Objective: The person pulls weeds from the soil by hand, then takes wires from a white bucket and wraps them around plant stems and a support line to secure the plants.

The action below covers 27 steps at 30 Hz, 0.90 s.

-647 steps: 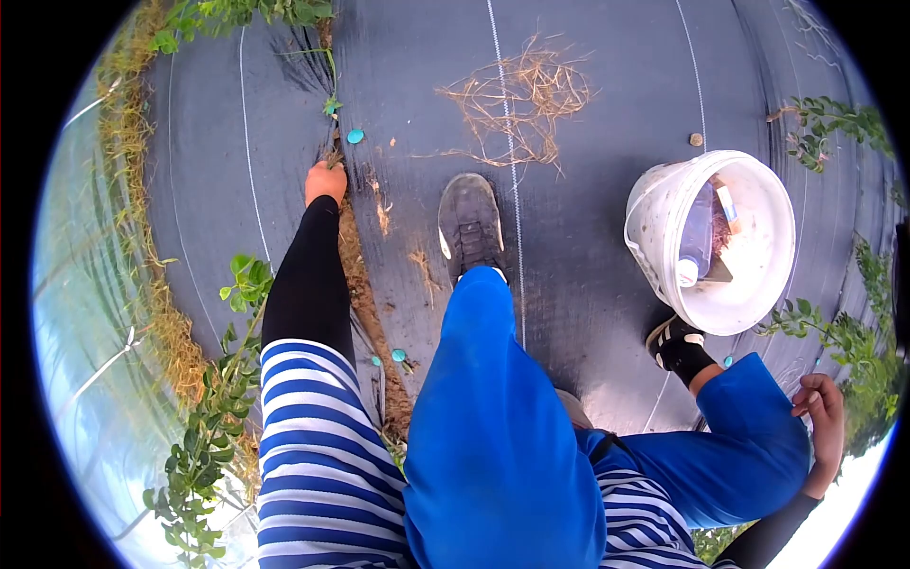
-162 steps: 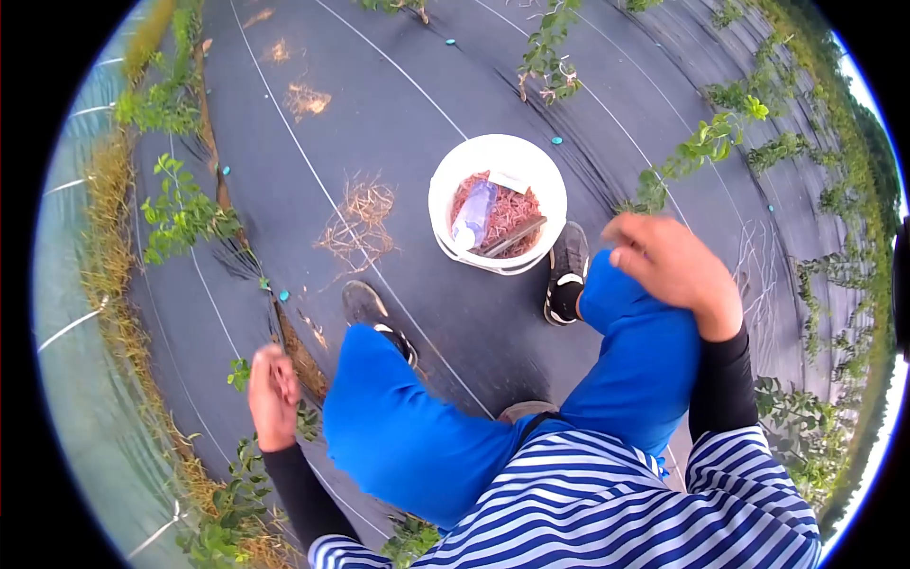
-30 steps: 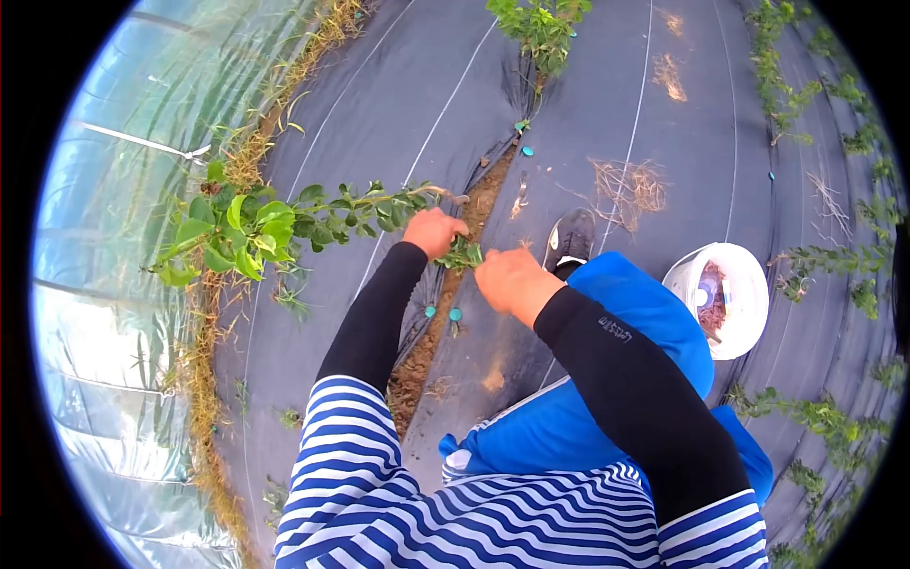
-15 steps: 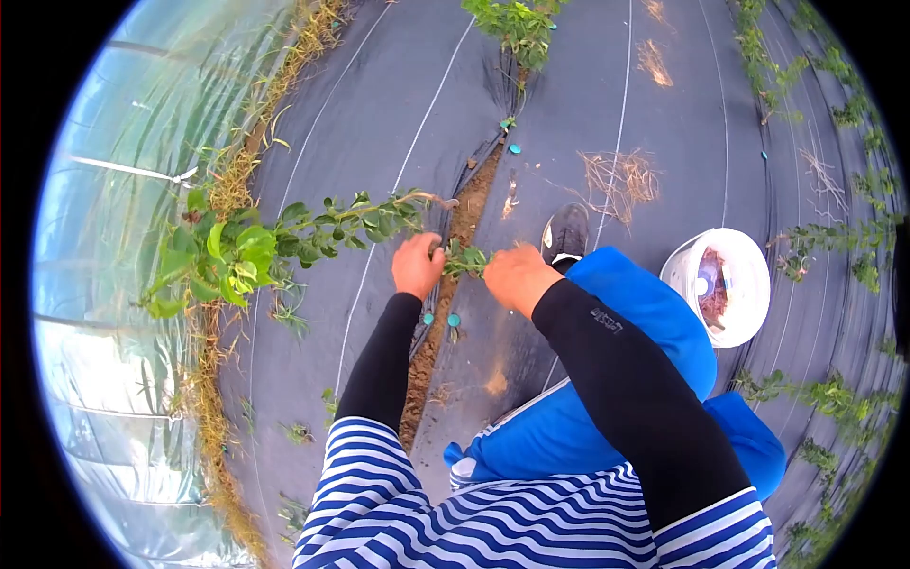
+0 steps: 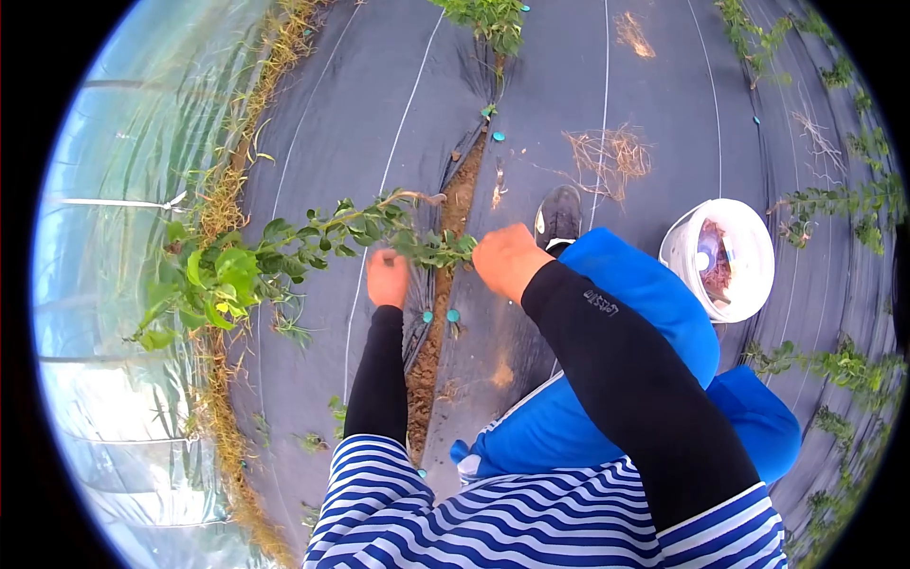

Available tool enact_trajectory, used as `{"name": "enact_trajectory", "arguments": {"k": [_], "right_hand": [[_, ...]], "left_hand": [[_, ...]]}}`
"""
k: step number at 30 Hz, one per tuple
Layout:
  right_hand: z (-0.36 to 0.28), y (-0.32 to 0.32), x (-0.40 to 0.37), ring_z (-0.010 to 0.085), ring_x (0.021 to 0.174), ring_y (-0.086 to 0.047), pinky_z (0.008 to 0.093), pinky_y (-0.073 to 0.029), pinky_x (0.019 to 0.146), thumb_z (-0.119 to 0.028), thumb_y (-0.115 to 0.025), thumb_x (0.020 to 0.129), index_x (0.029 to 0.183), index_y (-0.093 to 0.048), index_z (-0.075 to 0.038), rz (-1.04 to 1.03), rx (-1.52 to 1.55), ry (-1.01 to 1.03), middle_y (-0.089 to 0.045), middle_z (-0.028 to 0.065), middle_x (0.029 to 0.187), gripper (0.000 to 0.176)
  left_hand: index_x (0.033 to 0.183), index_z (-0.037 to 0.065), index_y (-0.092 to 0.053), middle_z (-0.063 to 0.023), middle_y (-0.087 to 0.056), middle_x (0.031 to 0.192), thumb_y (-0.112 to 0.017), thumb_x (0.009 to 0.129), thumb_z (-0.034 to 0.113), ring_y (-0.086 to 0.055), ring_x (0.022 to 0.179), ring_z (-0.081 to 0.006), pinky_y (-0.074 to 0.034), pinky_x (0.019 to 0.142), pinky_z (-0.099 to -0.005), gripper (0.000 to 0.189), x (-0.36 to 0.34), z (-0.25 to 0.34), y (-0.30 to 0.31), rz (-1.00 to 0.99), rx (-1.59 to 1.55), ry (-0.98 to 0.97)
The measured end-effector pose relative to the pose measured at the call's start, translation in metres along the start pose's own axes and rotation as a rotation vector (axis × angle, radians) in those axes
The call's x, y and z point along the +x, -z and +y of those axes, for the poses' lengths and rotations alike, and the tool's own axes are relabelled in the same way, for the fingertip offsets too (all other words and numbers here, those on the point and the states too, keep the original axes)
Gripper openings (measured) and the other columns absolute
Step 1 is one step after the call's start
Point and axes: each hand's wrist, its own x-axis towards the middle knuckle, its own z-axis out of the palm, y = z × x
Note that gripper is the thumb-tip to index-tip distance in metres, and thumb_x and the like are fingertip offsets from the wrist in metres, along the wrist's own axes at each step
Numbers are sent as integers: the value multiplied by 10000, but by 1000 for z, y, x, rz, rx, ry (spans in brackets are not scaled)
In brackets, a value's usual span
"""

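Note:
My right hand [image 5: 509, 261] is closed round the end of a leafy green stem [image 5: 444, 249], which points left from my fist across the strip of bare soil [image 5: 455, 204]. My left hand [image 5: 388, 281] is at the left of that stem's leaves, just below a longer leafy branch [image 5: 346, 226]. Its fingers are curled in, and whatever they pinch is hidden. The longer branch leans left from a bare brown stem by the soil strip and ends in a bright green clump [image 5: 223, 284].
Dark ground sheet [image 5: 322, 123] covers the floor. At my right stands a white bucket [image 5: 678, 248] with reddish plant scraps inside. Dry stalks [image 5: 611, 159] lie ahead of my shoe [image 5: 559, 216]. Plastic film [image 5: 104, 284] rises on the left, and another leafy plant [image 5: 488, 21] grows farther up the strip.
My left hand has moved left, away from my right hand, so more of the leafy stem between them shows. The right hand keeps its grip on the stem. The view has shifted slightly.

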Motion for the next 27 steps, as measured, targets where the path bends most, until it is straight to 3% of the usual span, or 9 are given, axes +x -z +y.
{"name": "enact_trajectory", "arguments": {"k": [3, 5, 11, 13, 15, 17, 19, 22, 27], "right_hand": [[-2, -2, 6, 236, 838, -641, 363, -475, 642, -115, -543, 755, 832, -670, -96, 81, 54, 30, -663, 89, 894, 149], [-4, -1, 6, 235, 848, -636, 364, -470, 648, -117, -541, 757, 845, -667, -98, 76, 33, 42, -660, 86, 902, 154], [-8, -2, 1, 220, 889, -618, 361, -440, 683, -128, -529, 775, 941, -638, -100, 70, 14, 78, -645, 72, 952, 201], [-4, 0, -2, 221, 886, -617, 360, -433, 684, -128, -525, 779, 956, -630, -95, 80, 13, 86, -642, 78, 956, 208], [-2, 0, -4, 223, 885, -618, 359, -433, 681, -124, -529, 776, 940, -637, -96, 86, 15, 65, -644, 80, 950, 198], [-1, 2, -4, 226, 884, -619, 358, -433, 677, -120, -533, 772, 923, -644, -96, 91, 16, 45, -647, 82, 945, 189], [0, 8, 0, 293, 990, -590, 508, -420, 724, -126, -539, 808, 1089, -628, -78, -103, 93, 37, -623, 89, 1092, 299], [1, 9, 5, 288, 956, -601, 503, -417, 726, -127, -546, 803, 1075, -639, -92, -146, 116, 64, -634, 79, 1067, 290], [-7, 11, 6, 289, 921, -610, 501, -415, 716, -141, -557, 797, 1061, -647, -102, -125, 73, 79, -644, 74, 1034, 282]], "left_hand": [[928, 48, -612, -92, -598, 850, -582, 742, 172, -593, 809, -246, -470, 715, -351, 226, 2, -34, -24, -33, -375, 153], [1015, 19, -576, -63, -600, 819, -576, 763, 123, -588, 744, -183, -462, 662, -294, 273, 2, -30, -22, -178, -689, 496], [1093, 45, -524, -76, -617, 882, -540, 787, 70, -562, 692, -138, -446, 575, -272, 308, 53, -87, -40, -182, -1284, 717], [1022, 41, -556, -88, -624, 894, -526, 803, 100, -588, 733, -171, -462, 600, -292, 229, 89, -160, -60, -130, -1364, 551], [978, 26, -578, -125, -625, 951, -508, 814, 142, -607, 821, -252, -482, 681, -358, 212, 108, -170, -27, -110, 66, -267], [981, 7, -590, -164, -599, 1041, -514, 816, 178, -578, 942, -317, -468, 787, -403, 249, 106, -130, 30, -76, 394, -397], [1029, 14, -579, -183, -581, 1075, -502, 825, 176, -547, 986, -342, -443, 843, -411, 272, 142, -165, 32, 95, 422, -540], [1210, 41, -461, -94, -540, 1183, -483, 884, 160, -526, 1064, -223, -410, 911, -344, 348, 174, -172, 48, -167, 149, -390], [1158, 67, -477, -99, -559, 1101, -484, 891, 193, -554, 989, -245, -444, 813, -378, 296, 161, -178, 48, 23, 497, -641]]}}
